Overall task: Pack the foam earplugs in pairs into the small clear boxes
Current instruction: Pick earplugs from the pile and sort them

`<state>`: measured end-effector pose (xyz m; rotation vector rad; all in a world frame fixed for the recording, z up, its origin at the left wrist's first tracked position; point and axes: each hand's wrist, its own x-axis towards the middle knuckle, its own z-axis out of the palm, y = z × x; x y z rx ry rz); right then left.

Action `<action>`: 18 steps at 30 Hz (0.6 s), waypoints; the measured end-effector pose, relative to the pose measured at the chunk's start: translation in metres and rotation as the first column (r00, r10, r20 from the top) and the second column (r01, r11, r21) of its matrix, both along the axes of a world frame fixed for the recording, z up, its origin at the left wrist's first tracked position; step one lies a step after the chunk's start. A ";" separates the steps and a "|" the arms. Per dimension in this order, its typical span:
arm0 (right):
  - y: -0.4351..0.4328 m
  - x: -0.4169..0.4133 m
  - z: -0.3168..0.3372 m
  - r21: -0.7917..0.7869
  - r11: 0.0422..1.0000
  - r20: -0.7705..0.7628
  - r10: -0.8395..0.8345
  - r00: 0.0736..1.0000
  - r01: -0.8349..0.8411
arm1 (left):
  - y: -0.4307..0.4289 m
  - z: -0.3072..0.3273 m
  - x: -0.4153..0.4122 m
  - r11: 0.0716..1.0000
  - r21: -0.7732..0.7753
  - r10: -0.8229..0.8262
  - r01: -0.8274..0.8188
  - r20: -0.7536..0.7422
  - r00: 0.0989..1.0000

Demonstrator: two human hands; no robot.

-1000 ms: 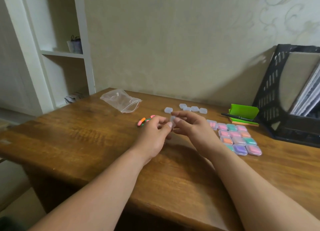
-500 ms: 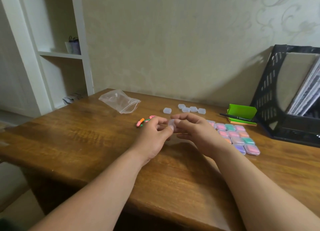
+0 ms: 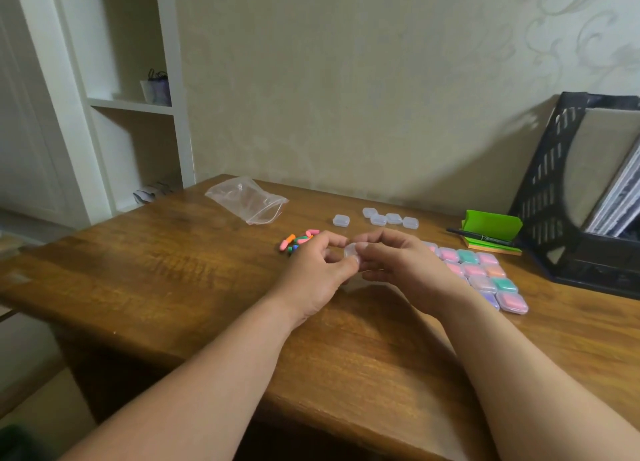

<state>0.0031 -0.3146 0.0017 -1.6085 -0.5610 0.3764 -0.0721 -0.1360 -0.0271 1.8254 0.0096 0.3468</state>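
Note:
Over the middle of the wooden table, my left hand and my right hand meet and both pinch one small clear box between fingertips and thumbs. I cannot see what the box holds. A little heap of loose foam earplugs in orange, pink, green and blue lies just left of my left hand. Several empty clear boxes sit behind my hands. Several packed boxes with coloured earplugs lie in rows to the right of my right hand.
A clear zip bag lies at the back left of the table. A green notepad holder with a black pen and a black file rack stand at the right. White shelves rise beyond the table's left end.
Both hands have stayed together on the small clear box, shifting only slightly; the fingers have turned it a little between them.

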 end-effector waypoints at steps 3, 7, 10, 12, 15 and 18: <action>-0.001 0.002 0.000 -0.043 0.999 0.032 0.011 0.999 -0.009 | 0.000 0.000 0.001 1.000 0.003 -0.008 0.008 0.006 1.000; -0.001 0.001 -0.001 -0.059 0.998 0.089 0.010 0.996 -0.005 | -0.001 0.002 0.000 1.000 -0.006 -0.019 0.019 0.002 1.000; 0.001 -0.002 -0.001 -0.053 0.999 0.136 0.004 0.991 0.003 | -0.002 0.006 -0.003 0.999 -0.035 -0.028 0.027 -0.004 1.000; 0.002 -0.003 -0.001 -0.059 0.998 0.157 0.001 0.988 0.008 | -0.003 0.008 -0.005 0.997 -0.068 -0.030 0.029 -0.009 1.000; 0.002 -0.003 0.001 -0.064 0.998 0.166 -0.009 0.986 0.020 | -0.001 0.010 -0.007 0.991 -0.128 -0.032 0.031 -0.008 0.999; 0.001 -0.004 0.001 -0.037 0.999 0.151 -0.034 0.988 0.040 | -0.002 0.012 -0.009 0.988 -0.157 -0.013 0.012 -0.008 1.000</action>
